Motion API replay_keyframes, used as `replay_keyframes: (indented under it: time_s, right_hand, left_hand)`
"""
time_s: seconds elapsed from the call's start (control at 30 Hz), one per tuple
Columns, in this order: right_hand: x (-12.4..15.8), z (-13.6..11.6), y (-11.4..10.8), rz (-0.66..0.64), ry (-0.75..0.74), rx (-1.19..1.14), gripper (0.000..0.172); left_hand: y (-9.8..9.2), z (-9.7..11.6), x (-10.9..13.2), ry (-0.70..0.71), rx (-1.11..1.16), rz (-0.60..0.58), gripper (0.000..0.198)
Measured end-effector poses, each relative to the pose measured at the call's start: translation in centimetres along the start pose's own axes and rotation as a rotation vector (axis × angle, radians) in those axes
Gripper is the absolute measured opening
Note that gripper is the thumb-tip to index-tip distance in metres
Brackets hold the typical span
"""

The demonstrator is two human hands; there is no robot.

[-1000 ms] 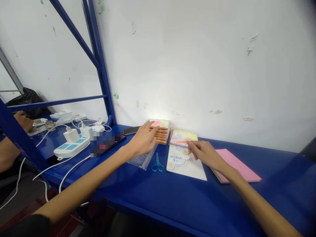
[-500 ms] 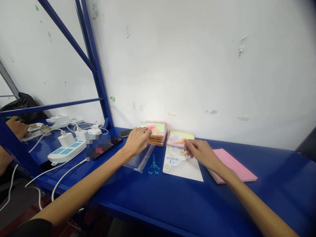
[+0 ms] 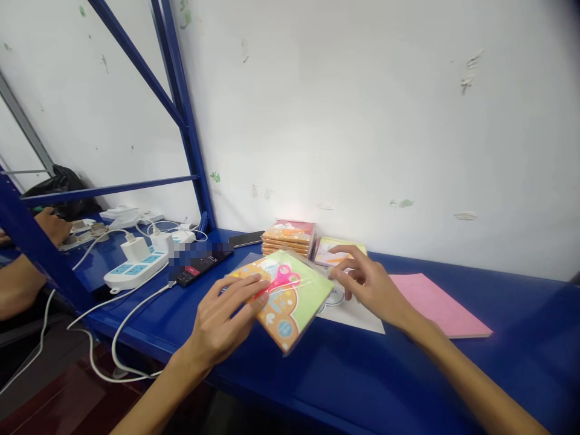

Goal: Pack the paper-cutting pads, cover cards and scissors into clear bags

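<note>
The left hand (image 3: 222, 320) firmly grasps a square green-and-orange packet (image 3: 294, 296) in clear plastic, with pink scissors (image 3: 281, 279) showing through, and holds it tilted over the blue table (image 3: 408, 386). The right hand (image 3: 369, 281), fingers spread, is just beside the packet's far corner, perhaps touching it; whether it grips anything is hard to tell. A white card (image 3: 356, 319) lies under it. Farther off, at center, sits a stack of notepads (image 3: 287, 238); a pink notebook (image 3: 435, 302) lies right, and a power strip (image 3: 136, 269) left.

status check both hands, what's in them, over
Left hand holds clear-wrapped green-and-orange pack, pink scissors showing; right hand open beside it, above white printed sheet; stacked packs behind.
</note>
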State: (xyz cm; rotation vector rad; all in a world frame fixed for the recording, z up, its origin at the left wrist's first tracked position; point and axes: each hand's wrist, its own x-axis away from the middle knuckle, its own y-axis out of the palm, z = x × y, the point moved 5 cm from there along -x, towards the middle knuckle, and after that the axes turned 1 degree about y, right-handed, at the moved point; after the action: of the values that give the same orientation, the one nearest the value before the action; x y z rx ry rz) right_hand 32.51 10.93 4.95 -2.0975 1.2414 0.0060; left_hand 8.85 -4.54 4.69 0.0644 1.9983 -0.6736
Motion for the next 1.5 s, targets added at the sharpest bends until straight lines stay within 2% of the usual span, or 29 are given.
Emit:
replay_keyframes:
  time_s: [0.17, 0.3, 0.43, 0.53, 0.63, 0.83, 0.93, 1.07, 1.23, 1.37, 1.5]
  right_hand:
    - [-0.1, 0.1, 0.6, -0.051, -0.045, 0.091, 0.034]
    - [-0.1, -0.2, 1.3, -0.098, -0.094, 0.096, 0.021]
    - [-0.1, -0.5, 1.9, -0.127, -0.104, 0.125, 0.026]
    - [0.0, -0.3, 2.4, -0.172, -0.052, 0.071, 0.033]
    - [0.1, -0.3, 3.2, -0.249, 0.002, -0.091, 0.04]
    - [0.8, 0.9, 5.1, -0.39, 0.328, -0.476, 0.053]
    - [1.2, 1.3, 5.6, -0.395, 0.397, -0.626, 0.052]
    - [1.4, 1.6, 5.7, -0.432, 0.454, -0.632, 0.043]
    - [1.1, 1.0, 4.6, -0.342, 0.503, -0.747, 0.038]
    - [0.7, 1.5, 3.3, -0.18, 0.564, -0.804, 0.041]
    - [0.4, 3.1, 1.6, 0.004, 0.602, -0.724, 0.037]
  left_hand:
    - [-0.3, -0.4, 1.9, 0.01, 0.036, 0.028, 0.017]
    - [-0.6, -0.1, 1.4, 0.008, 0.05, 0.054, 0.016]
    - [-0.9, 0.4, 0.8, 0.053, 0.073, 0.041, 0.013]
    - [-1.2, 0.3, 1.1, 0.036, 0.079, 0.052, 0.012]
    - [-1.4, 0.1, 1.6, -0.017, 0.089, 0.093, 0.011]
    - [-1.0, 0.1, 1.6, -0.024, 0.15, 0.088, 0.015]
    - [-0.8, 0.1, 1.6, -0.013, 0.136, 0.07, 0.018]
    - [-0.5, -0.2, 1.7, -0.031, 0.1, 0.039, 0.019]
    - [-0.3, -0.4, 1.9, -0.076, 0.071, 0.024, 0.022]
    - [-0.4, -0.8, 2.2, -0.17, 0.084, 0.113, 0.023]
    - [-0.5, -1.5, 2.3, -0.272, 0.055, 0.195, 0.023]
